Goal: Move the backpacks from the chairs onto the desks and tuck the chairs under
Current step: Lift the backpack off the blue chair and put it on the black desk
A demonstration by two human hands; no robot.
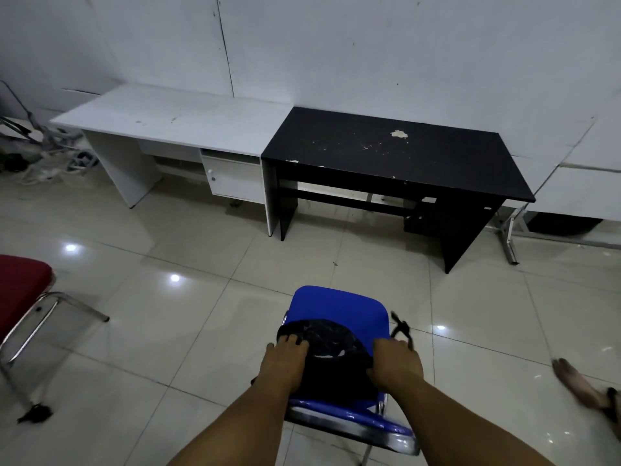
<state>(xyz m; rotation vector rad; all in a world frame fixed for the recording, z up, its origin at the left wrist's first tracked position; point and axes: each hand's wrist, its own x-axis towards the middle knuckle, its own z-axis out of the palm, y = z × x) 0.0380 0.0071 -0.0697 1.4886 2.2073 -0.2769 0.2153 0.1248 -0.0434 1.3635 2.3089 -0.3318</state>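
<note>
Black fabric of the backpack [327,351] lies bunched on the blue chair [339,307], near and centre in the scene. Both hands are on it: the left hand [287,356] curls its grip over the bag's left edge, and the right hand [396,363] closes its grip round the right side, beside a loose strap [401,327]. Farther off, 2 benches stand touching side by side against the wall: a white bench [168,119] on the left and a black bench [396,153] on the right. A red chair [23,284] sits at the left edge on the tiled floor [201,264].
</note>
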